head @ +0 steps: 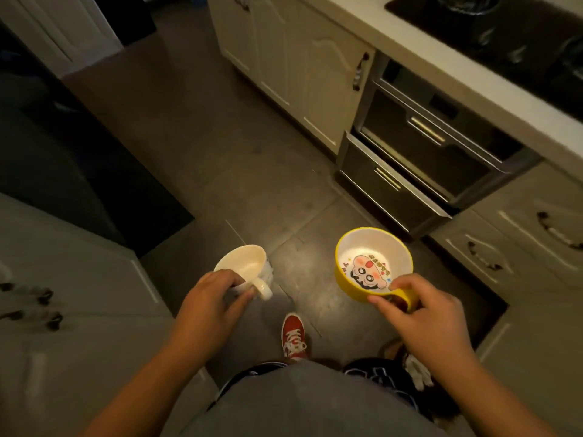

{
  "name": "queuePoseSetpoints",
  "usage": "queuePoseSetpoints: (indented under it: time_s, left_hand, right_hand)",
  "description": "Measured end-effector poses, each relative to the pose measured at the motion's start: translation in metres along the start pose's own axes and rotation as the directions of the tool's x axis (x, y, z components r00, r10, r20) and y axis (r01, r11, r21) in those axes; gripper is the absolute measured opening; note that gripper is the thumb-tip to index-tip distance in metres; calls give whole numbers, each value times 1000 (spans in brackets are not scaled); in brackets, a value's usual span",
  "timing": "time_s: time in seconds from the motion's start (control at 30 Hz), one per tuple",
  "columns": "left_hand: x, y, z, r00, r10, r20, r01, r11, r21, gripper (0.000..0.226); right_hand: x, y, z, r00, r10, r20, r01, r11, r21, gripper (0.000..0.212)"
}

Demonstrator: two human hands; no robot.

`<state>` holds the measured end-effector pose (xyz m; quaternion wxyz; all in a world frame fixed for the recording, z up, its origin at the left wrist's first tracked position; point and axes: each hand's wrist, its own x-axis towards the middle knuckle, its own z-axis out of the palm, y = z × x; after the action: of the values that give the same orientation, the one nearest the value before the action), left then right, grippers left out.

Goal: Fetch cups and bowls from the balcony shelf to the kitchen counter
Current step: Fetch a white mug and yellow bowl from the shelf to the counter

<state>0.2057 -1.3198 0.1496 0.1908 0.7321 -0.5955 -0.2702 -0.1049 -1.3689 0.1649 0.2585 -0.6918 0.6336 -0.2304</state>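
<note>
My left hand (209, 298) grips a cream-white cup (244, 265) by its rim beside the handle, holding it upright over the floor. My right hand (419, 307) holds a yellow bowl (372, 257) by its side handle; the bowl is white inside with a cartoon face printed on the bottom. Both vessels look empty. The kitchen counter (441, 63) runs along the upper right, its white top well above and ahead of the bowl.
A black cooktop (511, 36) is set into the counter. Below it two dark drawers (410, 171) stick out into the aisle. Cream cabinets (299, 64) line the right, grey cabinets (79, 279) the left. My red shoe (293, 337) stands on the tiled floor (195, 127).
</note>
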Motion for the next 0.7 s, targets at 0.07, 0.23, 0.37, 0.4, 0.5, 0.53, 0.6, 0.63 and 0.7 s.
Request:
queuePoseSetpoints:
  time_s: [0.07, 0.23, 0.37, 0.4, 0.5, 0.53, 0.6, 0.63, 0.7]
  left_hand:
    - [31, 12, -3, 999, 34, 16, -34, 999, 1, 15]
    - [114, 47, 4, 991, 126, 36, -126, 992, -8, 11]
    - [187, 80, 18, 984, 176, 30, -175, 984, -21, 12]
    - [200, 88, 19, 982, 184, 32, -183, 983, -23, 12]
    - [260, 110, 27, 980, 199, 29, -198, 980, -12, 13]
    - [277, 117, 26, 981, 193, 24, -193, 981, -3, 14]
    - [304, 123, 20, 986, 166, 9, -166, 986, 10, 15]
    - [314, 124, 15, 989, 145, -5, -144, 989, 17, 15]
    - [329, 121, 3, 995, 91, -33, -90, 996, 26, 14]
  right_hand:
    - [20, 6, -9, 999, 34, -2, -34, 999, -40, 31]
    - [73, 31, -30, 996, 85, -4, -85, 992, -93, 30]
    - [125, 61, -44, 993, 115, 11, -113, 987, -111, 41]
    - [135, 66, -45, 994, 107, 11, -105, 988, -114, 41]
    - [196, 91, -50, 998, 55, 21, -53, 995, -81, 35]
    - [219, 96, -52, 998, 42, 35, -40, 997, -70, 30]
    - [264, 95, -53, 998, 23, 61, -19, 998, -67, 24]
    - [286, 92, -52, 997, 2, 73, 3, 998, -66, 27]
    - [330, 80, -45, 994, -53, 97, 58, 997, -49, 31]
